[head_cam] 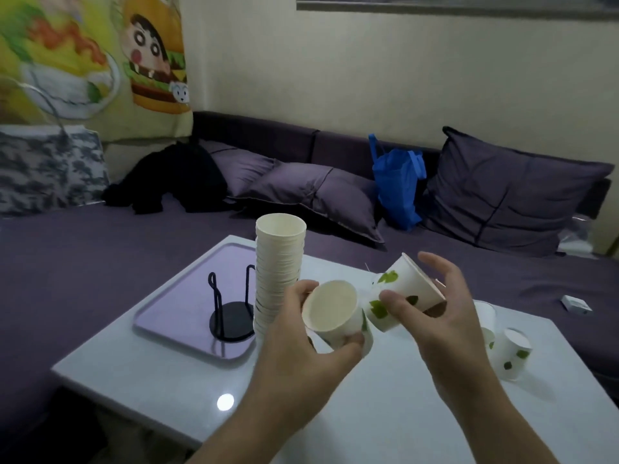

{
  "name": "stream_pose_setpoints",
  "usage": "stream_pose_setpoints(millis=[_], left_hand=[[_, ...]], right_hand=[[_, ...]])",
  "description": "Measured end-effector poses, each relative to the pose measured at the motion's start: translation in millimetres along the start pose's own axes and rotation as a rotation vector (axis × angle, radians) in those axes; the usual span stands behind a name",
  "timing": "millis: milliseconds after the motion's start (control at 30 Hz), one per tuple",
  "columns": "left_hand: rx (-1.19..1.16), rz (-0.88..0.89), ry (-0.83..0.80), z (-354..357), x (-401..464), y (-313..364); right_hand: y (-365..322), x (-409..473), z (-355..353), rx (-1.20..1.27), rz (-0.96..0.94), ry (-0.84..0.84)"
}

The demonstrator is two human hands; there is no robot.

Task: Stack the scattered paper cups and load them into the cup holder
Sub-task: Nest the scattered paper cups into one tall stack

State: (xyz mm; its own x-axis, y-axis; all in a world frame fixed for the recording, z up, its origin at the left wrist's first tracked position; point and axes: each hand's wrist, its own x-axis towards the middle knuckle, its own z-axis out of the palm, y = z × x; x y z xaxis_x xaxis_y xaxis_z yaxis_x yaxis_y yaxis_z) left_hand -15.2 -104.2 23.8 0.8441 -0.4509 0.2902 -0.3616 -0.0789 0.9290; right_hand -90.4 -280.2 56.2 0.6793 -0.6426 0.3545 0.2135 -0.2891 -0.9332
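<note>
A white table bears a lilac tray, tall cup stack and loose cups.

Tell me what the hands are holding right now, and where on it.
Left hand grips a paper cup round its side wall, mouth toward the camera. Right hand pinches a leaf-printed cup by its side.

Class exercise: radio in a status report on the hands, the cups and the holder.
Left hand grips one cup; right hand grips another. Tall stack stands beside the black holder, holder unloaded. Loose cups at right.

Purple pillows, blue bag and black garment on sofa.
</note>
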Motion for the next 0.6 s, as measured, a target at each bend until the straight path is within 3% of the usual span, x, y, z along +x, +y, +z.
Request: stream_pose_setpoints(millis=[100, 300, 600], left_hand=[[-0.018, 0.073, 0.096, -23, 5, 25], [-0.002, 0.249, 0.275, -79, 57, 80], [0.185, 0.179, 0.211, -87, 103, 58]], right_hand=[[-19, -9, 9, 0.15, 0.009, 0.001], [-19, -12, 27, 0.203, 0.026, -0.041], [-15, 3, 42, 0.144, 0.015, -0.076]])
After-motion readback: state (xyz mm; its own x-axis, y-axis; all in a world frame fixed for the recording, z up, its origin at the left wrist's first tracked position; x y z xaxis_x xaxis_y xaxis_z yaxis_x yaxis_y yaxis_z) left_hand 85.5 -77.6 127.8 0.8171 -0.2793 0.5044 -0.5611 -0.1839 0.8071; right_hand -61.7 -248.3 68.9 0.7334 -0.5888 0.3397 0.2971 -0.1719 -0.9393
